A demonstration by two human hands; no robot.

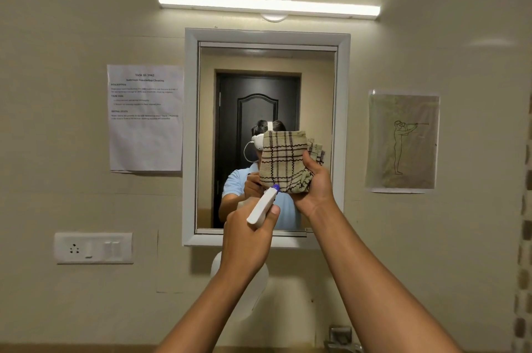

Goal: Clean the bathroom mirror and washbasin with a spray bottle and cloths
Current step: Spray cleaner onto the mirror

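Raised before the mirror [267, 93], a white spray bottle [262, 206] is gripped in the closed left hand [247, 233], its blue nozzle touching the checked cloth [283, 161] that is clutched just beyond in the right hand [313, 185].

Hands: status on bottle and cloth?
Left hand grips spray bottle, nozzle at cloth. Right hand holds cloth before mirror. Nothing blocking.
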